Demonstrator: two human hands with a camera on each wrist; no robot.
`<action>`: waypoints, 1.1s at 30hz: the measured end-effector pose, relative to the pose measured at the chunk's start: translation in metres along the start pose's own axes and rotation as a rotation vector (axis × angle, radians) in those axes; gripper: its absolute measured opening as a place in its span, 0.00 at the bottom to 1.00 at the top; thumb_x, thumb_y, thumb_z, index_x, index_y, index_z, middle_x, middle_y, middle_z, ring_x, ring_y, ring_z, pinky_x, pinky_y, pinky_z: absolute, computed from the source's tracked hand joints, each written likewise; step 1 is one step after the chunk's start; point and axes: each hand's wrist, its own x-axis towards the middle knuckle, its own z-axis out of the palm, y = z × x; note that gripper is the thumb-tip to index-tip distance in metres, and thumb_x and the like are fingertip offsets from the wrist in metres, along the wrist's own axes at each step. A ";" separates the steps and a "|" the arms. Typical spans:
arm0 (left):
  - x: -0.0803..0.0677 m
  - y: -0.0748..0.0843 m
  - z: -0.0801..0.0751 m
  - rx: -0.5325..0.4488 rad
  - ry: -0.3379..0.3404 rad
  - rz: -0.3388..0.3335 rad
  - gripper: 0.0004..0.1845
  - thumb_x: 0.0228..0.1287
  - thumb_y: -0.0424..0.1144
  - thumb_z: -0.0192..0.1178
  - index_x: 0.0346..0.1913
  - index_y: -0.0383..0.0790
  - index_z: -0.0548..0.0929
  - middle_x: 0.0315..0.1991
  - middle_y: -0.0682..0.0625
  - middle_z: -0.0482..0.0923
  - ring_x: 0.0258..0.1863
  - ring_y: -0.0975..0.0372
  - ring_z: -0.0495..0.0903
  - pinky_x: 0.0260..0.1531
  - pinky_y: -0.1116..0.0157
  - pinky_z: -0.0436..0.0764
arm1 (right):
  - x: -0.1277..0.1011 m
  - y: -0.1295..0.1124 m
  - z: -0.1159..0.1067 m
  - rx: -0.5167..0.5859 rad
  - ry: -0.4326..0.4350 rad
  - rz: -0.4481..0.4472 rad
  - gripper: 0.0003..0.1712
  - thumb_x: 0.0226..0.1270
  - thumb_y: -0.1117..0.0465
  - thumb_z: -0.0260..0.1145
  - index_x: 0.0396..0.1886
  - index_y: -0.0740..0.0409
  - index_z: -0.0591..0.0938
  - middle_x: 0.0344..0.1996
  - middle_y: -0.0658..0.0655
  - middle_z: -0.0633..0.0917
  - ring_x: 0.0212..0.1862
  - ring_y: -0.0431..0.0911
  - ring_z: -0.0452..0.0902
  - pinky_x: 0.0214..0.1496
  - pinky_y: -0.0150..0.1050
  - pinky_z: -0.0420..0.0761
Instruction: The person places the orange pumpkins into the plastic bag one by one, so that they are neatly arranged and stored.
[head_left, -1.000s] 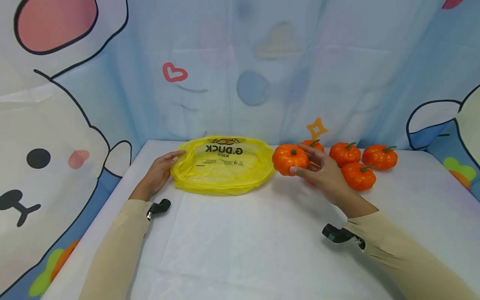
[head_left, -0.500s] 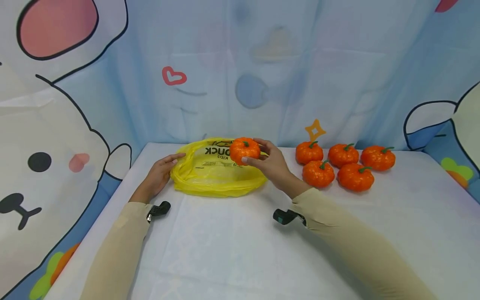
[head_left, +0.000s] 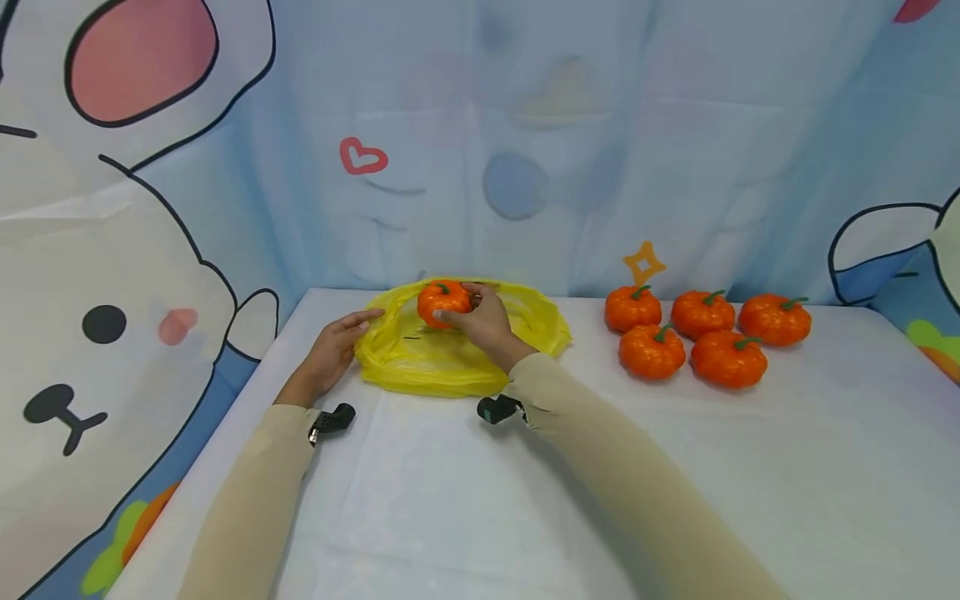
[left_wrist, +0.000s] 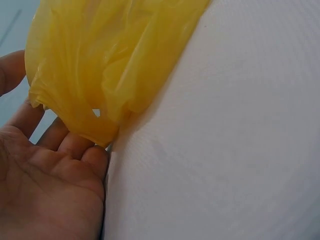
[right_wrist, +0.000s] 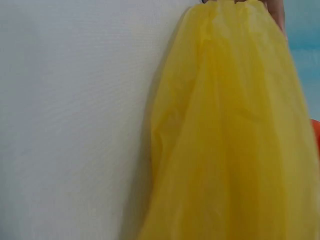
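Observation:
In the head view, my right hand [head_left: 486,321] pinches a small orange pumpkin [head_left: 441,302] between thumb and fingers, over the yellow plastic bag [head_left: 427,371]. The bag lies spread on the table, its mouth held wide. My left hand [head_left: 333,350] is at the bag's left edge, fingers reaching out against the plastic; the left wrist view has these fingers [left_wrist: 75,145] partly behind the bag's gathered rim. In the right wrist view, the bag [right_wrist: 235,125] fills most of the frame and only a sliver of the pumpkin [right_wrist: 316,131] shows at the right; my right hand is hidden there.
Several more orange pumpkins with green stems, such as the front one [head_left: 727,360], sit clustered at the right of the white-covered table [head_left: 420,492]. A blue cartoon curtain [head_left: 570,192] rises along the table's back edge.
My right hand has carried the pumpkin leftward, from beside the other pumpkins to over the yellow bag. My left hand has stayed at the bag's left edge.

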 end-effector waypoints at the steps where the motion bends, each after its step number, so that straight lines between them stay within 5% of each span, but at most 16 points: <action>1: 0.001 0.000 0.001 0.002 -0.004 0.000 0.24 0.78 0.41 0.45 0.72 0.37 0.67 0.79 0.51 0.51 0.74 0.60 0.57 0.70 0.70 0.65 | 0.001 0.001 0.001 0.001 -0.005 0.000 0.43 0.58 0.57 0.75 0.71 0.54 0.66 0.65 0.60 0.71 0.66 0.53 0.69 0.66 0.45 0.77; 13: 0.003 0.004 0.008 -0.001 -0.021 -0.008 0.23 0.79 0.38 0.42 0.71 0.33 0.66 0.78 0.50 0.52 0.75 0.58 0.56 0.75 0.63 0.59 | 0.000 0.010 0.003 -0.092 -0.017 0.006 0.43 0.60 0.58 0.74 0.72 0.59 0.64 0.69 0.62 0.70 0.70 0.55 0.68 0.69 0.46 0.73; 22: 0.005 0.003 0.009 0.003 -0.022 -0.003 0.24 0.79 0.39 0.43 0.72 0.33 0.66 0.78 0.49 0.53 0.72 0.60 0.59 0.64 0.74 0.68 | -0.002 -0.001 -0.006 -0.187 -0.050 0.069 0.46 0.60 0.58 0.74 0.75 0.57 0.61 0.71 0.62 0.68 0.70 0.55 0.67 0.69 0.47 0.74; 28: 0.005 0.003 0.011 -0.006 -0.032 -0.005 0.23 0.79 0.39 0.44 0.71 0.34 0.67 0.78 0.50 0.54 0.71 0.62 0.61 0.61 0.76 0.69 | -0.018 -0.017 -0.048 -0.114 -0.157 0.104 0.45 0.66 0.54 0.68 0.78 0.52 0.57 0.75 0.64 0.60 0.70 0.58 0.67 0.69 0.52 0.73; 33: 0.003 0.004 0.010 0.000 -0.019 0.003 0.23 0.79 0.39 0.44 0.71 0.34 0.67 0.78 0.49 0.53 0.70 0.62 0.61 0.59 0.78 0.70 | -0.049 -0.027 -0.113 -0.105 -0.177 -0.032 0.40 0.71 0.55 0.64 0.78 0.52 0.58 0.75 0.63 0.61 0.72 0.58 0.64 0.71 0.54 0.70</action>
